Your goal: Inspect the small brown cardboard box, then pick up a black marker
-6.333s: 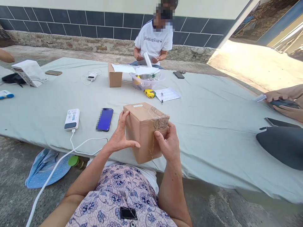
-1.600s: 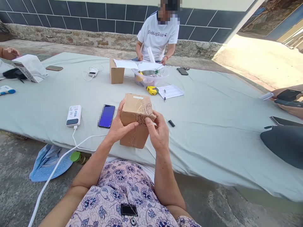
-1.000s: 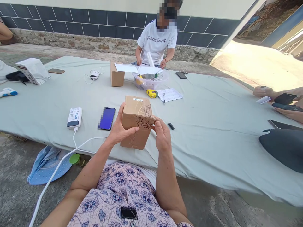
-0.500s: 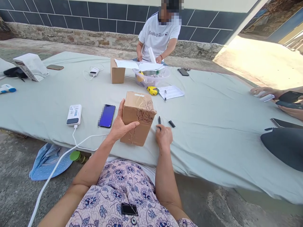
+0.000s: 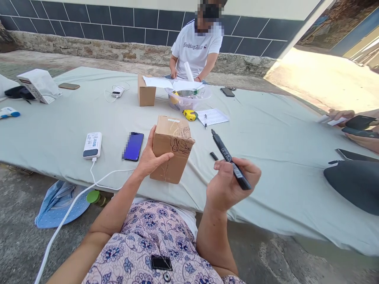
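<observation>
My left hand [image 5: 149,156] grips the left side of a cardboard box [image 5: 170,163], its thumb across the near face. Black scribbled lines cover the box's upper right corner. My right hand [image 5: 229,183] is raised to the right of the box, its fingers closed round a black marker pen [image 5: 227,156]. The marker's bare tip points up and to the left, away from the box. Its black cap [image 5: 213,156] lies on the cloth between the box and my right hand.
A phone [image 5: 134,146] and a white power bank [image 5: 92,145] with a cable lie left of the box. Beyond it are a yellow tape measure [image 5: 190,115], a paper sheet [image 5: 213,117], a plastic basin [image 5: 189,103] and another carton [image 5: 146,96]. A person sits opposite; another's hands show at right.
My right hand has lifted the marker off the table beside the box and moved it up and to the right. My left hand and the box have stayed in place.
</observation>
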`<state>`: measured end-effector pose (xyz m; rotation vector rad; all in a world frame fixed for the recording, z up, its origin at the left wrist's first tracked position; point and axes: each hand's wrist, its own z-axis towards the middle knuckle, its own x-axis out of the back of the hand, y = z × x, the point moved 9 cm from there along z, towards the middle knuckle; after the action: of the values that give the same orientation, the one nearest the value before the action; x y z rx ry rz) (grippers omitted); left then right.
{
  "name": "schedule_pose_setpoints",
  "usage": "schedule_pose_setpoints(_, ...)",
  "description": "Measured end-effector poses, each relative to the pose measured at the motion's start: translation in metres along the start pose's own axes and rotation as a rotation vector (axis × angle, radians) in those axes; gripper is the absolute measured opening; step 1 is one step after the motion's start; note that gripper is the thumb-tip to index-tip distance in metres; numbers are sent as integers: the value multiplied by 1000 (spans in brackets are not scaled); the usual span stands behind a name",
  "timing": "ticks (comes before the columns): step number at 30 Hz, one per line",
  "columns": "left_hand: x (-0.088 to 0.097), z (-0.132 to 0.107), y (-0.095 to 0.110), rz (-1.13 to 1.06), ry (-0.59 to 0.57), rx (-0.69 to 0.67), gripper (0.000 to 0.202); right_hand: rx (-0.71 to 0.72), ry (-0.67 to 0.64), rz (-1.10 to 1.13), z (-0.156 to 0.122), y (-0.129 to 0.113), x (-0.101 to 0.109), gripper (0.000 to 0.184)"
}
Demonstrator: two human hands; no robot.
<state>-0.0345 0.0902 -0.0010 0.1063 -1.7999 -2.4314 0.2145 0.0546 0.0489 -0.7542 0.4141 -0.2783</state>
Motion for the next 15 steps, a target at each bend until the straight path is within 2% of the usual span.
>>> schedule_pose_setpoints(2, 1, 0, -1, -6, 1, -9, 116, 152, -55, 17, -9, -26, -9, 11)
schedule_pose_setpoints(4, 1, 0, -2, -7, 5, -16, 115, 250, -173, -21, -17, -40, -23, 11)
schedule_pose_setpoints(6, 2, 0, -2, -8, 4, -24, 115, 300, -273, -102, -23, -44, -35, 11)
schedule_pose_setpoints(9, 2, 0, -1, -15, 7, -22, 115, 316, -356, -154, -27, -43, -44, 12)
schedule_pose_setpoints(12, 3, 0, -1, -42, 19, -1, 115, 292, -328, -154, -25, -40, -39, 8)
schedule_pose_setpoints(15, 2, -1, -2, -73, 18, 27, 115, 264, -181, -183, -18, -40, -21, 3)
